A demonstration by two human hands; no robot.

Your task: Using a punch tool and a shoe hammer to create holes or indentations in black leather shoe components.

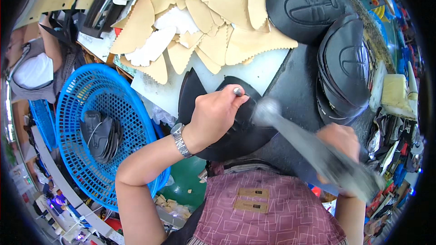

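My left hand [210, 115], with a metal watch at its wrist, is closed around a short metal punch [237, 91]. Only the punch's round top shows above the thumb; its lower end is hidden by the hand. Beneath the fist lie curved black leather-like pieces [254, 143] on the work surface. My right hand [339, 138] grips a long grey hammer-like tool [309, 147], smeared by motion. The tool's rounded end is beside the left fist, apart from the punch top in this view. Part of the right hand is hidden behind the tool.
Tan zigzag-edged sheets [227, 0] and white scraps cover the far worktop. Stacked black embossed pieces [347, 63] stand at right, near another black embossed piece [309, 7]. A blue plastic basket [68, 122] at left holds black pieces. Another person [38, 70] sits at far left.
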